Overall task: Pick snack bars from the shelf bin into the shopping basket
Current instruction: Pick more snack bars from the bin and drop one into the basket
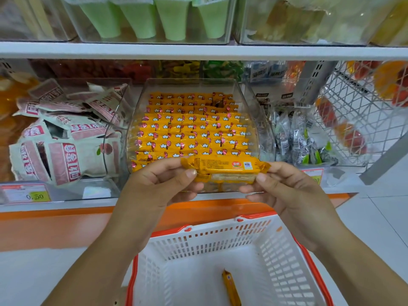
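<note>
One bar [230, 288] lies on the basket [209, 239] floor, while left hand [154, 184] and right hand [287, 191] pinch a second bar [225, 167] by its ends above the far edge (the bin [251, 107] looks full), so many are left.

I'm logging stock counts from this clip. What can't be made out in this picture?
Head view:
Count of the held orange-wrapped snack bars: left hand and right hand cover their ends and underside.
Front rows in the clear plastic shelf bin: hidden behind those bars.
Single orange bar in the white slotted shopping basket: cut off by the bottom edge.
The yellow price tag: mostly behind the right hand.
</note>
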{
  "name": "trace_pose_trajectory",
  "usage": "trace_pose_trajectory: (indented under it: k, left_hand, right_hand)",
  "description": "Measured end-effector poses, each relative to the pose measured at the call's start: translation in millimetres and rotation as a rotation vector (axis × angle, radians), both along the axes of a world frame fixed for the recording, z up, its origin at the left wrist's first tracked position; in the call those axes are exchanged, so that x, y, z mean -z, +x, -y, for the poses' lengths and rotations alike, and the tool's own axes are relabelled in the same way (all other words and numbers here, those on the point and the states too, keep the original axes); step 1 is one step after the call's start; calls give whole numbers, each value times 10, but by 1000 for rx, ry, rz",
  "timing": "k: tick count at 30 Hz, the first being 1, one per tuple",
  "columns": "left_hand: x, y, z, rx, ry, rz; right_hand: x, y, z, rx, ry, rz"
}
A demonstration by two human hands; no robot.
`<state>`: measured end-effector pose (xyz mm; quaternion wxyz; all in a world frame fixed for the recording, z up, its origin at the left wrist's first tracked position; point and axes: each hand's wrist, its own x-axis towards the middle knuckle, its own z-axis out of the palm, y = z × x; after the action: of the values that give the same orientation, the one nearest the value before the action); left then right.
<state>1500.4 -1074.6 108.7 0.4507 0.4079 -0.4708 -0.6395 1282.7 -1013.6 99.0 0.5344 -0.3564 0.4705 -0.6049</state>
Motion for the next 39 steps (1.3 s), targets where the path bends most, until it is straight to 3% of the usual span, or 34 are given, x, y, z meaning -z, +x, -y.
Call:
trace_pose_trajectory:
  k: [5,10,16,21,25,33,39]
  left_hand:
    - [50,-3,27,-7,12,26]
    - [107,-32,25,-29,36,-8]
    - [63,-90,-26,-138,-54,165]
    - [38,-73,-64,-145,-64,179]
    - [8,-38,-48,-28,-38,164]
    - [50,-17,-16,6,8,94]
    - [33,-27,-14,11,-73,157]
  right_hand:
    - [69,8,19,-31,11,-84]
    - [89,21,13,-28,-45,30]
    - [62,86,-18,143,-64,-220]
    - [26,109,-56,110,-51,-307]
    - [26,67,-40,50,-22,-268]
    - [113,28,11,24,-84,-106]
    - [129,45,22,-10,-60,-133]
